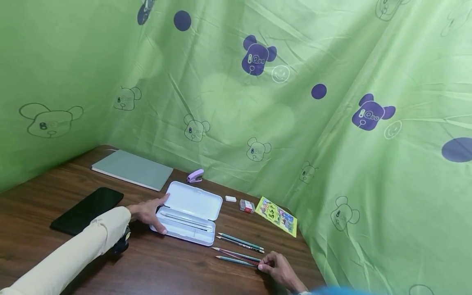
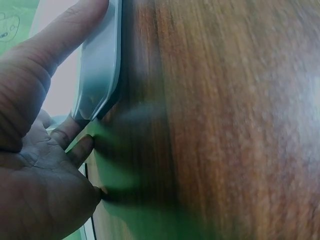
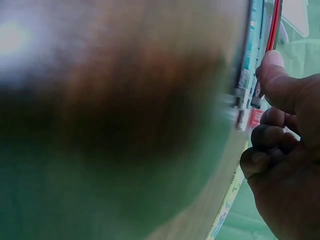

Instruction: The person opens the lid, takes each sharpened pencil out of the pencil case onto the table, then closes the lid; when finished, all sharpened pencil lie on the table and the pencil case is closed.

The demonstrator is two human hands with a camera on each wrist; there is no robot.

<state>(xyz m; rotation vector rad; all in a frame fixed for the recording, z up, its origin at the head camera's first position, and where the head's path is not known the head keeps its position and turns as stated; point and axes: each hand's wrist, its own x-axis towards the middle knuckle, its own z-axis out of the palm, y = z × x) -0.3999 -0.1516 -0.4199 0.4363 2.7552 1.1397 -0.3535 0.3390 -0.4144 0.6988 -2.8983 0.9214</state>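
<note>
An open white pencil case [image 1: 193, 200] lies on the table, its lid tipped back and several slim pencils [image 1: 186, 221] in its tray. My left hand [image 1: 146, 211] holds the case's left end, thumb along the front edge and fingers at the back corner. In the left wrist view the thumb [image 2: 60, 37] lies against the case wall [image 2: 100, 65]. To the right of the case, my right hand [image 1: 278, 268] pinches the end of a red pencil [image 3: 273, 25] between thumb and forefinger. Teal pencils [image 1: 234, 261] and a black patterned pencil [image 1: 239, 244] lie close by.
A grey-green notebook [image 1: 132, 169] and a black tablet [image 1: 87, 209] lie at the left. Behind the case stands a purple stapler [image 1: 195, 176]. A white eraser [image 1: 230, 199], a small clear box [image 1: 247, 206] and a yellow booklet [image 1: 276, 216] line the back right. Green curtain [image 1: 221, 102] borders the table.
</note>
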